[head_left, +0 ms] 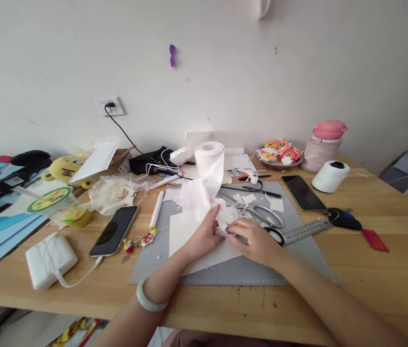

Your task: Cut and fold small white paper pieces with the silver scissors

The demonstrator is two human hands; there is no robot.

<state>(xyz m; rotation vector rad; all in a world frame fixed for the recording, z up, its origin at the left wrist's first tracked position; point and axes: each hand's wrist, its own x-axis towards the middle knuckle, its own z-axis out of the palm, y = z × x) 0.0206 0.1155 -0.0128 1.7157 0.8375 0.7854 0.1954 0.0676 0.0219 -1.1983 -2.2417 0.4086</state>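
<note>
Over a white sheet of paper (180, 236) on the grey cutting mat (149, 270), my two hands meet. My left hand (205, 236), with a pale bangle (149, 296) on its wrist, has its fingers curled at a small white paper piece (222, 225). From the other side my right hand (256, 241) pinches the same piece, its fingertips partly hidden. Just behind them lies a crumpled white piece (226, 210). A paper roll (204, 161) stands farther back, its loose strip (195, 200) trailing toward my left hand. Grey-handled scissors (267, 216) and black-handled scissors (275, 235) lie near my right hand.
At right are a steel ruler (307, 232), a dark phone (303, 193), a thread spool (330, 177) and a pink-lidded bottle (322, 149). A plate of colourful pieces (279, 153) sits behind. At left are another phone (113, 231), a power bank (50, 260) and a plastic cup (61, 207).
</note>
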